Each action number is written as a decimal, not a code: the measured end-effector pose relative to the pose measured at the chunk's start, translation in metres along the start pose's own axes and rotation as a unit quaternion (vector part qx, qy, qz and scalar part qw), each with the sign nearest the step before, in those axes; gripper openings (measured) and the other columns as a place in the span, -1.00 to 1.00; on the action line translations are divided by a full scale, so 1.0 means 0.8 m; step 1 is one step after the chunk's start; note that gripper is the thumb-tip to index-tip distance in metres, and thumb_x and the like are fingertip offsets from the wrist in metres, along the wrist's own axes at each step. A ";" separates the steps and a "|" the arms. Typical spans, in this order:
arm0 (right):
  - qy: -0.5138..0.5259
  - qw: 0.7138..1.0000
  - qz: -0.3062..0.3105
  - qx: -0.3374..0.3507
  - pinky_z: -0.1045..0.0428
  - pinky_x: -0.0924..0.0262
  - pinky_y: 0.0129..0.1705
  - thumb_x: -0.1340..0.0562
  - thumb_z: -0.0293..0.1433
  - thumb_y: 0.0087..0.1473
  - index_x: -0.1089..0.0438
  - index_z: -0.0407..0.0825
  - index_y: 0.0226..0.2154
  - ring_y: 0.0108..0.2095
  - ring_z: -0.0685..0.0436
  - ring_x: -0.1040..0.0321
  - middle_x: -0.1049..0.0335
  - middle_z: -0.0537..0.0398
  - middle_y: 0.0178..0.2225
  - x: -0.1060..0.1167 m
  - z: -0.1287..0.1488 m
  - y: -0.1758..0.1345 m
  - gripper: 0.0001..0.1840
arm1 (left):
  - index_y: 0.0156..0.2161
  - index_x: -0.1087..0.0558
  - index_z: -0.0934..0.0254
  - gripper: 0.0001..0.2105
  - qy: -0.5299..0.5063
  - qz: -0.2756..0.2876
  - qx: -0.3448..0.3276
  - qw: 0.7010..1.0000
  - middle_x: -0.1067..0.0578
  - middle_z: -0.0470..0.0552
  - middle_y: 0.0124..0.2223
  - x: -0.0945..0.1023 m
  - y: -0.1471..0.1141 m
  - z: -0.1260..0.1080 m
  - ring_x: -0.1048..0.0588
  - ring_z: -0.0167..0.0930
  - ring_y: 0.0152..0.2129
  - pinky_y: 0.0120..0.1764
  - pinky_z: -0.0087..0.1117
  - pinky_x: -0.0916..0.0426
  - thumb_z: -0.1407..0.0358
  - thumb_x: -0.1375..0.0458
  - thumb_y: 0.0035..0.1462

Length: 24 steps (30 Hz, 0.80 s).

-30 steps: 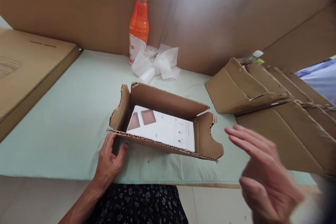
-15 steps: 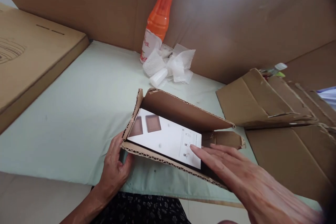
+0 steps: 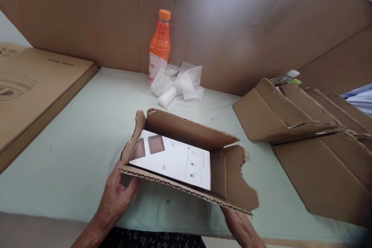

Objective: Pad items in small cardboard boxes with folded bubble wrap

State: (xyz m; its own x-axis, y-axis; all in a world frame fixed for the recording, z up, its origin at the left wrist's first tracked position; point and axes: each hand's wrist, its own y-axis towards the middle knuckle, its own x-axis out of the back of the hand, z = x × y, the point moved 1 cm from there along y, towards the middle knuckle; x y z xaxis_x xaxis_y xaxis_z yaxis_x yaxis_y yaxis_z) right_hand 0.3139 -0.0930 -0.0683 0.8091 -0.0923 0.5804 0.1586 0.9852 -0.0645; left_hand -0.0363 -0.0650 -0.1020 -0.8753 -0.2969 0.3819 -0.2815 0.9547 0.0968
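Observation:
An uncovered cardboard box (image 3: 186, 126) is tilted toward me above the pale green tabletop, its right end flap folded outward. Inside lies a white box (image 3: 177, 162) printed with two brown squares and small diagrams. My left hand (image 3: 117, 192) grips the cardboard box at its near left corner, fingers partly behind the wall and thumb below the rim. My right hand (image 3: 232, 217) reaches under the front right part of the cardboard box, where its fingers are hidden.
Behind stand an orange drink bottle (image 3: 160, 42) and crumpled bubble wrap (image 3: 177, 85) against a cardboard wall (image 3: 110, 19). A large flat carton (image 3: 55, 93) lies at left. Folded cardboard boxes (image 3: 270, 114) crowd the right side, with a bottle cap (image 3: 293, 73) showing behind them.
My right hand has left the inside of the cardboard box and gone beneath its front right side. The box's right flap now shows. The view has shifted, tilting upward.

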 end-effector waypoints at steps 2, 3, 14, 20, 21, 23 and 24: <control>0.027 1.000 0.001 -0.007 -0.31 -0.04 0.41 -0.09 0.11 0.26 -0.34 0.14 0.30 0.37 -0.38 -0.15 -0.40 -0.01 0.24 -0.036 0.012 0.018 -0.30 | 0.00 -0.53 0.29 -0.51 -0.025 0.009 0.042 0.999 -0.62 0.18 -0.06 -0.006 0.017 -0.003 -0.59 -0.10 -0.05 0.05 -0.11 -0.48 -0.01 -0.27 0.06; 0.044 0.999 0.008 0.002 -0.31 -0.03 0.42 -0.06 0.11 0.27 -0.33 0.14 0.30 0.37 -0.37 -0.14 -0.41 0.00 0.24 -0.046 0.021 0.032 -0.30 | -0.01 -0.52 0.31 -0.49 -0.042 0.004 0.058 0.997 -0.62 0.18 -0.08 -0.009 0.028 -0.005 -0.60 -0.10 -0.08 0.03 -0.12 -0.49 -0.01 -0.29 0.02; 0.118 0.982 0.080 0.121 -0.21 -0.33 0.17 -0.10 0.07 0.28 -0.52 0.00 0.03 0.09 -0.32 -0.44 -0.55 -0.05 0.05 -0.037 0.053 0.194 -0.41 | -0.14 -0.45 0.27 -0.55 -0.082 -0.010 0.104 0.991 -0.59 0.09 -0.17 -0.023 0.103 -0.006 -0.58 -0.22 -0.18 -0.10 -0.28 -0.47 0.02 -0.31 -0.07; 0.029 0.991 -0.094 0.091 -0.18 -0.35 0.10 -0.36 -0.18 0.01 -0.44 -0.06 0.10 0.13 -0.33 -0.42 -0.47 -0.21 0.12 -0.041 0.078 0.366 -0.38 | -0.11 -0.46 0.26 -0.53 -0.039 -0.013 0.112 0.993 -0.62 0.10 -0.15 -0.024 0.103 0.008 -0.58 -0.18 -0.14 -0.08 -0.25 -0.46 -0.01 -0.29 -0.06; 0.022 0.991 -0.101 0.086 -0.18 -0.35 0.09 -0.38 -0.23 -0.04 -0.46 -0.07 0.06 0.09 -0.33 -0.44 -0.51 -0.20 0.06 -0.053 0.085 0.393 -0.41 | -0.12 -0.47 0.26 -0.54 -0.027 -0.014 0.107 0.994 -0.62 0.10 -0.16 -0.024 0.105 0.010 -0.58 -0.18 -0.15 -0.09 -0.25 -0.47 -0.02 -0.28 -0.05; 0.014 0.992 -0.095 0.086 -0.18 -0.37 0.03 -0.37 -0.31 -0.09 -0.54 -0.04 -0.13 -0.05 -0.32 -0.51 -0.58 -0.12 -0.14 -0.072 0.097 0.431 -0.60 | -0.15 -0.49 0.26 -0.55 0.001 -0.016 0.097 0.995 -0.63 0.09 -0.18 -0.024 0.107 0.015 -0.59 -0.19 -0.20 -0.15 -0.27 -0.48 -0.04 -0.27 -0.05; 0.011 0.991 -0.093 0.091 -0.17 -0.37 0.00 -0.35 -0.33 -0.08 -0.55 -0.02 -0.23 -0.13 -0.29 -0.52 -0.59 -0.06 -0.24 -0.075 0.100 0.441 -0.72 | -0.15 -0.49 0.26 -0.55 0.012 -0.017 0.092 0.996 -0.63 0.09 -0.19 -0.024 0.107 0.017 -0.59 -0.20 -0.23 -0.18 -0.28 -0.48 -0.04 -0.27 -0.05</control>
State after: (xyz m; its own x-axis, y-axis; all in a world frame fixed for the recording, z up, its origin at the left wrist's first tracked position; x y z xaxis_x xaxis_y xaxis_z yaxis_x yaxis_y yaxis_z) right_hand 0.2762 0.2714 -0.0605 0.7880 -0.2769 0.5499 0.2040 0.9601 0.1911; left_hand -0.0487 0.0224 -0.1133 -0.8555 -0.3256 0.4026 -0.3792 0.9234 -0.0591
